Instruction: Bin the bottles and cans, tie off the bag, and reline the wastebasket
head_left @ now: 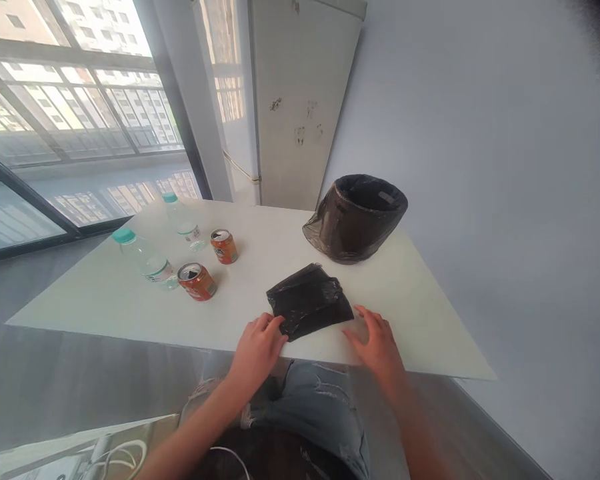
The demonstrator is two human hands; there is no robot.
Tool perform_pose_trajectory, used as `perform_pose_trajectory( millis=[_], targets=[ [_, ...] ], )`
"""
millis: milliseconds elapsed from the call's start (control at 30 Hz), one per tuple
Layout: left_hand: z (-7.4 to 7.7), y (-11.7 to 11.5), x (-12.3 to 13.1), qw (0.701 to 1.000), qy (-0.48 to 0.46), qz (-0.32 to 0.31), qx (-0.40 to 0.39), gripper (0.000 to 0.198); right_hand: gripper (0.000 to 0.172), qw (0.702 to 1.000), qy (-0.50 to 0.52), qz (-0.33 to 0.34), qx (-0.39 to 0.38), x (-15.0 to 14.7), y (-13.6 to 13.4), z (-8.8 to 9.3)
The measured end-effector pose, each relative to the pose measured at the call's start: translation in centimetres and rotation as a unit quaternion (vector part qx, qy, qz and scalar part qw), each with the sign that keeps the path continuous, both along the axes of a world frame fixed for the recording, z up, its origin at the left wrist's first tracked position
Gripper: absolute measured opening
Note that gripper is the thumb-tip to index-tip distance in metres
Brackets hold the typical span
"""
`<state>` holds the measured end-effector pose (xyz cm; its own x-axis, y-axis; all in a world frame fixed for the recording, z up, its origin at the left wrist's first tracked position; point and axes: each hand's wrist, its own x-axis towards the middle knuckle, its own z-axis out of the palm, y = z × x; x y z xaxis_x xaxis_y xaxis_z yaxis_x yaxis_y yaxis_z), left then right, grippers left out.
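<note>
A folded black plastic bag (307, 300) lies flat near the front edge of the white table. At its near left corner, my left hand (259, 343) has thumb and fingers closed on the plastic. My right hand (377, 340) is just off the bag's near right corner, thumb and fingers apart, nothing between them. Behind the bag stands a bin (350, 230), lined with dark plastic that is folded over its rim and bulges out on the left side.
Left of the bag stand two orange drink cans (198, 283) (225, 248), both opened. Farther left are two clear bottles (145, 260) (183, 220) with teal caps. A refrigerator (300, 100) stands beyond the white table (410, 313); a wall (505, 167) runs along the right.
</note>
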<state>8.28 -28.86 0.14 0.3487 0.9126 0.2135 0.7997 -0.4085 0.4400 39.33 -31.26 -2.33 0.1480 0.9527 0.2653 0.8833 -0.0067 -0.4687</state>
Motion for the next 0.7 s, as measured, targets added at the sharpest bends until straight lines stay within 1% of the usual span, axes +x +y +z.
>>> perform_pose_trajectory(
  millis=[67,100,167,233,300,367,433,533,567,633,667,700],
  targets=[
    [-0.5,0.1,1.7,1.0,0.005,-0.013,-0.008,0.028,0.058,0.998,0.019,-0.049,-0.016,-0.1,1.8,-0.5],
    [-0.8,0.2,2.3,1.0,0.004,-0.025,-0.002,0.027,0.06,0.997,0.031,-0.06,-0.023,-0.3,2.6,-0.6],
    [-1.3,0.6,3.1,0.999,-0.006,-0.038,0.018,0.023,0.061,0.996,0.055,-0.062,-0.034,-0.9,3.9,-0.5],
    [-1.6,1.1,3.2,0.999,-0.011,-0.041,0.032,0.016,0.06,0.994,0.076,-0.059,-0.045,-1.5,4.8,-0.1],
    [-1.7,1.7,2.6,0.998,-0.005,-0.045,0.034,0.017,0.052,0.992,0.101,-0.052,-0.063,-2.0,5.4,0.5],
    [-1.4,2.2,1.9,0.998,0.002,-0.046,0.035,0.019,0.043,0.986,0.142,-0.036,-0.076,-2.4,5.5,1.2],
    [-0.6,2.3,1.0,0.998,-0.002,-0.053,0.038,0.018,0.04,0.98,0.186,-0.015,-0.073,-2.8,5.0,1.9],
    [0.8,1.5,-0.6,0.996,-0.017,-0.081,0.04,0.02,0.049,0.972,0.223,0.01,-0.07,-3.4,2.7,2.8],
    [1.1,1.1,-1.1,0.995,-0.019,-0.092,0.038,0.021,0.056,0.975,0.212,0.016,-0.066,-3.6,1.7,3.0],
    [1.3,0.2,-2.4,0.993,-0.013,-0.108,0.035,0.022,0.074,0.987,0.147,0.037,-0.046,-3.9,-0.2,3.2],
    [1.2,-0.2,-2.9,0.993,-0.004,-0.114,0.036,0.031,0.082,0.993,0.097,0.061,-0.035,-4.0,-1.0,3.1],
    [1.0,-0.5,-3.5,0.992,0.007,-0.119,0.039,0.046,0.088,0.994,0.042,0.094,-0.028,-4.0,-1.5,3.0]
  ],
)
